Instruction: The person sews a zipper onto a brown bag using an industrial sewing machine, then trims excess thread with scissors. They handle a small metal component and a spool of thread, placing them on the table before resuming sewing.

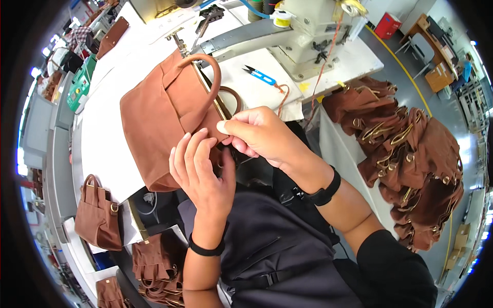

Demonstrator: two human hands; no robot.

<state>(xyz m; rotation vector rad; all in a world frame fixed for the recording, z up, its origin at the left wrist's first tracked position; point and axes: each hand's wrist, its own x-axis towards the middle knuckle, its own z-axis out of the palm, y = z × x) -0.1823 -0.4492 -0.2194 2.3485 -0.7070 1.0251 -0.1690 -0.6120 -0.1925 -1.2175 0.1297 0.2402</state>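
Note:
A brown handbag (pixel 149 123) lies tilted on the white table, its upper end under the sewing machine's needle area (pixel 181 43). One rolled handle (pixel 213 84) arches over its side, beside a brass-toned zipper (pixel 220 109) along the opening. My right hand (pixel 264 134) pinches the bag's edge at the near end of the zipper, thumb on top. My left hand (pixel 201 174) rests its fingertips on the bag's near side, fingers slightly bent and apart, gripping nothing visible. Blue thread snips (pixel 261 76) lie on a white sheet beyond the bag, close to an orange-brown thread.
The sewing machine's arm (pixel 246 37) spans the far side of the table. At right, a heap of brown bags (pixel 416 164) hangs over a pale support. A small brown bag (pixel 97 218) stands at the left, with more bags (pixel 156 264) below it.

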